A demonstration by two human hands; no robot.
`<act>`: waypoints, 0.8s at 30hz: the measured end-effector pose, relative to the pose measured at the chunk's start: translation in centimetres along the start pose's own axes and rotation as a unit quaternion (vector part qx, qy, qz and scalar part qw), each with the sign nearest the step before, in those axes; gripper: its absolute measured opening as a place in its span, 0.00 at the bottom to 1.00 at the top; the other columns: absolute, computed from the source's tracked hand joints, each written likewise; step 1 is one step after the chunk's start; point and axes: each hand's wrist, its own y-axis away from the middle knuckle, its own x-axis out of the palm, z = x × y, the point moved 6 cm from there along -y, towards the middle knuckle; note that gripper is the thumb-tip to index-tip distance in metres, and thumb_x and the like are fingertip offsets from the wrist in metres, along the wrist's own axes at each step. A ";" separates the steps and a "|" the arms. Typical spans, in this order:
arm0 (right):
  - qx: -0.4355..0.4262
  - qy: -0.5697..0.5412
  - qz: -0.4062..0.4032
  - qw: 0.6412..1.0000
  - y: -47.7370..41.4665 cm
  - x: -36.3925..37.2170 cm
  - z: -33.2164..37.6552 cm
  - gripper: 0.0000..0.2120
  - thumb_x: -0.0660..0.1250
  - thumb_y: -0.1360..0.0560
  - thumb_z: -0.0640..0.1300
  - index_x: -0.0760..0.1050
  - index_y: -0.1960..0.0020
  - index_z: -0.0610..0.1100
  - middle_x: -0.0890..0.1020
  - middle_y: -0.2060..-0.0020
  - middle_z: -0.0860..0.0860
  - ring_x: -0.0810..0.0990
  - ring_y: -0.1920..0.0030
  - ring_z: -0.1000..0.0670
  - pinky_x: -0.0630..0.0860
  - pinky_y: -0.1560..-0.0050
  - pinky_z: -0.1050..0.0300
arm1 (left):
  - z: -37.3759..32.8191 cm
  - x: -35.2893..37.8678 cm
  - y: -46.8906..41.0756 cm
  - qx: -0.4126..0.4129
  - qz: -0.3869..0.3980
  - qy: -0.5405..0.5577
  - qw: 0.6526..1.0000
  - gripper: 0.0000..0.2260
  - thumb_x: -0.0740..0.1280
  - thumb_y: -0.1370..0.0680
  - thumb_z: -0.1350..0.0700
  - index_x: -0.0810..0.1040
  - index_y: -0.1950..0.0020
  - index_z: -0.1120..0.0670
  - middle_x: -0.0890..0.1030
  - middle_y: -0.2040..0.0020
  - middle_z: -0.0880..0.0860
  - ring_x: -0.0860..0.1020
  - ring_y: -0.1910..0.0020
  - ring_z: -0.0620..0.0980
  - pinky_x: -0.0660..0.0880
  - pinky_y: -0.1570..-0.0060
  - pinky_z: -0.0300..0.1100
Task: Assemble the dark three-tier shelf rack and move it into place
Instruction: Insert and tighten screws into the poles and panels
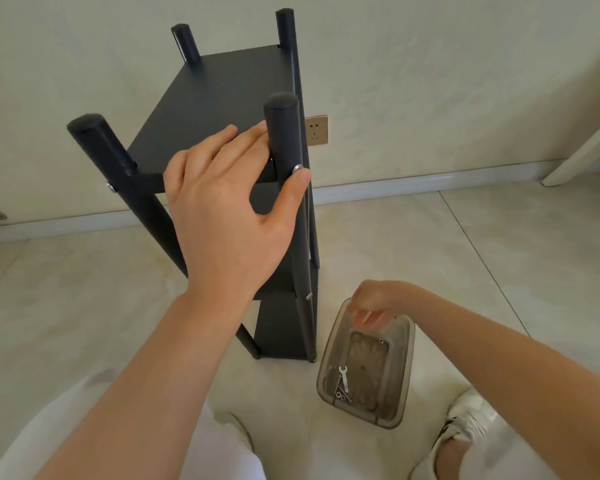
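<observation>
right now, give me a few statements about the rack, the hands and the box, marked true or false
1. The rack stands upright on the floor. True.
2. The left hand rests at the rack's top shelf, beside a front post. True.
3. The wrench lies on the floor beside the box. False: it lies inside the translucent container.
4. The right hand holds the rack's lowest shelf. False: it is at the container's far rim, fingers dipping inside.
5. A wall socket shows behind the rack. True.
</observation>
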 end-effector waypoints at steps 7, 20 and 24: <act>-0.010 0.151 0.023 0.988 -6.8 8.4 -5.0 0.09 0.65 0.21 0.44 0.78 0.46 0.39 0.82 0.53 0.46 0.82 0.52 0.47 0.76 0.60 0.60 | -0.4 0.3 0.3 0.021 -0.032 -0.006 0.999 0.17 0.64 0.18 0.44 0.83 0.40 0.54 0.83 0.41 0.49 0.77 0.35 0.53 0.66 0.35 0.52; -0.087 0.230 0.039 0.969 -10.7 15.0 -8.5 0.11 0.65 0.21 0.37 0.78 0.40 0.44 0.80 0.43 0.45 0.79 0.45 0.46 0.77 0.42 0.54 | -1.0 0.6 0.4 0.014 -0.035 -0.025 0.999 0.19 0.62 0.17 0.45 0.83 0.43 0.59 0.84 0.44 0.53 0.78 0.39 0.57 0.68 0.36 0.56; -0.107 0.300 0.021 0.948 -11.0 15.9 -8.9 0.11 0.62 0.21 0.37 0.77 0.40 0.44 0.79 0.42 0.43 0.79 0.44 0.44 0.76 0.41 0.52 | -1.1 0.6 0.4 0.012 -0.028 -0.026 0.999 0.20 0.62 0.17 0.45 0.83 0.43 0.59 0.84 0.44 0.53 0.78 0.39 0.58 0.68 0.36 0.58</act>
